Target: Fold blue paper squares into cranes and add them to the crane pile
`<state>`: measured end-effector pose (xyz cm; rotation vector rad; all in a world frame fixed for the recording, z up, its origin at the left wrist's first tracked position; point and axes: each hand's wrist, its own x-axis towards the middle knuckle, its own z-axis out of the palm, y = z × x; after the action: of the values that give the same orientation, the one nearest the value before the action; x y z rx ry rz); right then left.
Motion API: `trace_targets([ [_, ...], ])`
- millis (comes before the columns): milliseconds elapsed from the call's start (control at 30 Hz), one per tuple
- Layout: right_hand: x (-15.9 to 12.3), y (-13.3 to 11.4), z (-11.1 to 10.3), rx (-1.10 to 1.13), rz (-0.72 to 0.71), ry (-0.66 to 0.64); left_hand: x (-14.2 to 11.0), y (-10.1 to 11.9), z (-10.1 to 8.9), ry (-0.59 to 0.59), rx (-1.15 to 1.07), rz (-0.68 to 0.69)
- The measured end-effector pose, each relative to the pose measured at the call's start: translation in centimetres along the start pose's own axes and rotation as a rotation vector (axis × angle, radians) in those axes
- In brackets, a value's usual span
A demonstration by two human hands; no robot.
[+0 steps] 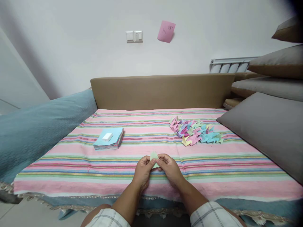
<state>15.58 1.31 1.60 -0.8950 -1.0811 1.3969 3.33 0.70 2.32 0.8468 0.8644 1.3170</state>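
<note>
A small piece of folded pale green paper (154, 156) is pinched between my two hands, low in the middle of the view. My left hand (143, 171) grips its left side, thumb on top and fingers curled beneath. On the other side my right hand (170, 168) holds it the same way, and the two thumbs nearly meet over the paper. Its lower part is partly covered by the thumbs. Beyond my right hand lies a pile of folded paper cranes (194, 130) in pink, blue, purple, yellow and green.
A stack of coloured paper sheets (113, 138) with a small white box (107, 136) on top lies left on the striped cloth (146, 126). Grey cushions (272, 126) are piled at the right. A blue-covered armrest (59, 116) borders the left, a brown backrest (163, 92) the far side.
</note>
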Motion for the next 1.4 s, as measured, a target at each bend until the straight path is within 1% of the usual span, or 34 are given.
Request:
trace_targets([
  [67,0.0,-0.2,-0.1,-0.014,-0.055,0.019,0.0,-0.1,-0.1,0.016,0.006,0.019],
  [133,0.0,-0.5,-0.2,-0.034,-0.078,0.02,0.0,-0.2,-0.1,0.005,0.028,0.02],
  [300,0.1,-0.7,-0.4,-0.014,-0.056,0.014,-0.1,0.0,0.0,-0.029,0.101,0.005],
  [500,0.2,-1.3,-0.6,-0.12,-0.048,0.003,-0.1,0.0,-0.2,-0.075,0.125,-0.012],
  [633,0.2,-1.7,-0.8,-0.122,-0.051,0.0,0.1,0.1,-0.4,-0.084,0.214,0.022],
  [767,0.3,-1.6,-0.9,-0.104,-0.044,-0.02,0.1,0.4,-0.5,-0.104,0.284,0.052],
  [833,0.3,-1.4,-0.9,-0.114,-0.054,-0.006,0.1,0.6,-0.4,-0.097,0.287,0.054],
  [933,0.3,-1.1,-0.9,-0.131,-0.091,0.046,0.0,0.6,-0.3,-0.08,0.284,0.053],
  [1133,0.2,-0.7,-0.7,-0.18,-0.165,0.119,0.2,0.0,-0.4,-0.047,0.24,0.057],
  [1233,0.2,-0.7,-0.7,-0.176,-0.151,0.092,0.3,-0.2,-0.5,-0.054,0.215,0.044],
  [1400,0.3,-0.6,-0.9,-0.168,-0.116,-0.035,0.1,0.0,-0.4,-0.094,0.192,-0.006],
])
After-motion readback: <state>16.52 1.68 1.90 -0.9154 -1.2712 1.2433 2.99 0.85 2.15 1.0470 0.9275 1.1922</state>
